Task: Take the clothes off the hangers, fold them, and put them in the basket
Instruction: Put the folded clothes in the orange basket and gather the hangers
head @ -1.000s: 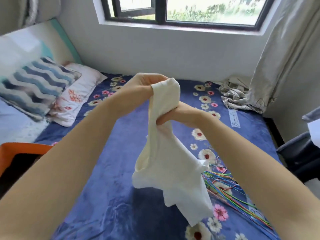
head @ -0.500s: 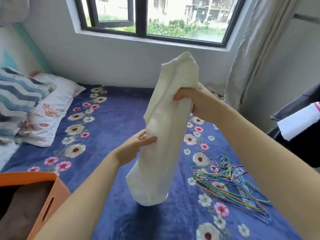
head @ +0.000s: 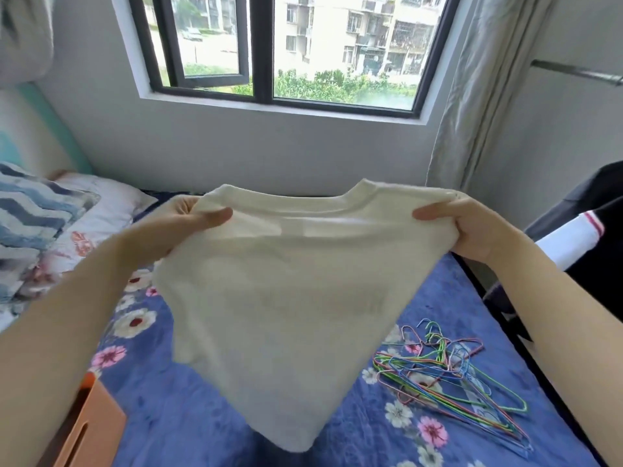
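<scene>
A cream T-shirt (head: pixel 290 298) hangs spread out in the air above the bed, neckline at the top. My left hand (head: pixel 182 224) grips its left shoulder and my right hand (head: pixel 462 224) grips its right shoulder, both at chest height. The shirt's lower part narrows and dangles over the blue floral bedspread (head: pixel 188 416). An orange basket (head: pixel 91 429) shows at the lower left edge, partly hidden by my left forearm. A pile of coloured wire hangers (head: pixel 448 375) lies on the bed at the right, below my right arm.
Pillows (head: pixel 50 227) are stacked at the left by the headboard. Dark and white clothes (head: pixel 580 230) hang at the right edge under a metal rail (head: pixel 580 74). A grey curtain (head: pixel 472 96) hangs beside the window (head: pixel 279 48) on the far wall.
The shirt was bunched in my right hand with the left touching its side. Both hands have since moved apart to its shoulders, spreading it wide. My view tilted up.
</scene>
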A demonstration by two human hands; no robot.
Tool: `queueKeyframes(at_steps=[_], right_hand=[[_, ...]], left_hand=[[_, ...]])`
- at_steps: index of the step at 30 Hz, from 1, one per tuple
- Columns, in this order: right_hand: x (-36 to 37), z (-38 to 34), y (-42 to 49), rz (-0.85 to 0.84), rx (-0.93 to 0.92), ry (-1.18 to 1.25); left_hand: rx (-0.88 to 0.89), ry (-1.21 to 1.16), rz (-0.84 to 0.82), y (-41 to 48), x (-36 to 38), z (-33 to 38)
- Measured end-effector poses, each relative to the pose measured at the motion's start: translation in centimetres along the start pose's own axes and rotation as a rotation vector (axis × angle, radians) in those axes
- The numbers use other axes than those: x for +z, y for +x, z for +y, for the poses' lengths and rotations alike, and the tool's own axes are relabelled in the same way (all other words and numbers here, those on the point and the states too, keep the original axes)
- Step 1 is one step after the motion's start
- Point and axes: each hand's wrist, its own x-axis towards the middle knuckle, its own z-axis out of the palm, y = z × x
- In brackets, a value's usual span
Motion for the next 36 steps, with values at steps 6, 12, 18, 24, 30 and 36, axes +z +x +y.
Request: queueKeyframes(at_steps=[6, 12, 18, 24, 30, 36], right_hand=[[-3.6, -1.2, -0.2, -0.104, 0.081, -0.101], [-5.1, -1.1, 3.1, -0.109, 0.255, -0.494], [-5.0, 3.1, 10.9, 0.38, 0.187, -1.224], [-3.0, 2.4, 15.2, 0.556, 0.121, -0.186], [-2.2, 1.4, 16.0, 0.718, -0.403, -0.202], [-1.0, 3.7, 10.8, 0.725, -0.458, -0.317]], left_hand=[[-0.049, 0.213, -0.179, 1.6, -1.8, 6.7], [-0.333, 0.703, -0.158, 5.8, -3.4, 6.4], [-0.407, 1.257, 0.274, 12.5, -2.3, 1.1], [-0.324, 0.748, 0.706, 16.3, -2.2, 0.3], [0.215, -0.169, 0.941, 16.8, -0.9, 2.5], [0.369, 0.251, 0.965, 10.6, 0.9, -2.7]])
